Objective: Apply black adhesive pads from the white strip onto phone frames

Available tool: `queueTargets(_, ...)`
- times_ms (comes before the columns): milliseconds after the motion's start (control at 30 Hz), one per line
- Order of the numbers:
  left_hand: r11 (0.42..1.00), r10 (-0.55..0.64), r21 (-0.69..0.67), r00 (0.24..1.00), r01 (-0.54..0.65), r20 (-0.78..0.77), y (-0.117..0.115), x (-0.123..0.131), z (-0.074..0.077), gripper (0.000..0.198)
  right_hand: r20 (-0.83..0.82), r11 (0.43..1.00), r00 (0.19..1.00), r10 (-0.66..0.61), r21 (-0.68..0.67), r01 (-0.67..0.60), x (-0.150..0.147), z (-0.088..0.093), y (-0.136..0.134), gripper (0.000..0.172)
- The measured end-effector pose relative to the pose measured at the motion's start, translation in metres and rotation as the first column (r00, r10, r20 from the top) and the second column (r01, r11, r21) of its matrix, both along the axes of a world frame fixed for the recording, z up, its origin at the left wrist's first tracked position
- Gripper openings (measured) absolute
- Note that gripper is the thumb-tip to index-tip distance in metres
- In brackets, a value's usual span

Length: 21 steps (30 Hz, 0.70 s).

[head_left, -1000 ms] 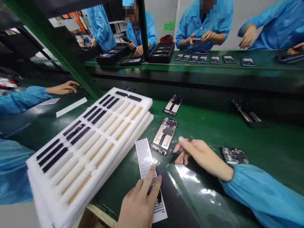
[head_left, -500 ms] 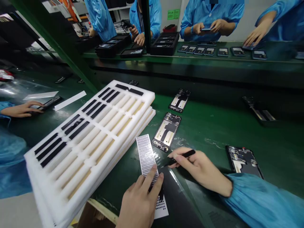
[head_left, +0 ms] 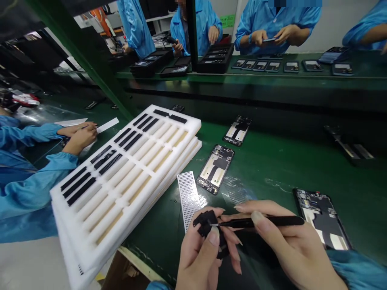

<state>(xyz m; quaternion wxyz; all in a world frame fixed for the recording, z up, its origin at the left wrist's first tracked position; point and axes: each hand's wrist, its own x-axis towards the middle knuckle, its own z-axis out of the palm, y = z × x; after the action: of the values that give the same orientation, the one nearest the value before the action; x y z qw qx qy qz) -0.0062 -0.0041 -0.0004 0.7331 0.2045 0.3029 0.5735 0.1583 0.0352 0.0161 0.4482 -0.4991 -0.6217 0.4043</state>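
Observation:
Near the front of the bench, my left hand (head_left: 201,255) is closed around a small black plastic phone part (head_left: 206,222), held between thumb and fingers. My right hand (head_left: 287,241) grips black tweezers (head_left: 242,222), whose tips touch or lie just over that part. Behind my left hand lies a white sheet with rows of black dots (head_left: 187,187), partly covered by the hand. Beside it rests an opened phone (head_left: 216,167) with its circuit board showing. Another opened phone (head_left: 322,217) lies by my right hand, partly hidden by it.
A stack of white foam trays (head_left: 68,229) with slender black parts in slots stands at left. A further opened phone (head_left: 238,131) lies behind. A clear dotted sheet (head_left: 237,189) is on the bench. Co-workers in blue sit left and across a shelf (head_left: 169,77) holding phones.
My left hand has lifted off the dotted sheet and now holds the black part up. My right hand has brought the tweezers to it. At left, a co-worker's hands have come closer.

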Motion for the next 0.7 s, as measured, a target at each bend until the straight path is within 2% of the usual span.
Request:
queueTargets(133,0.999,0.034,-0.011,0.999,-0.034,0.028,-0.001,0.005,-0.001,0.027,-0.038,0.999,0.999,-0.036,-0.011,0.035,-0.002,0.000,-0.001,0.023)
queueTargets(433,0.995,0.095,-0.031,0.995,-0.095,0.022,-0.002,0.011,-0.005,0.025,-0.015,0.998,1.000,-0.022,0.060,0.023,-0.004,0.000,-0.003,0.018)
queueTargets(700,0.984,0.143,-0.107,0.989,-0.139,0.028,-0.001,0.014,-0.010,0.020,0.019,0.993,1.000,0.006,0.121,-0.008,-0.005,-0.006,-0.003,0.022)
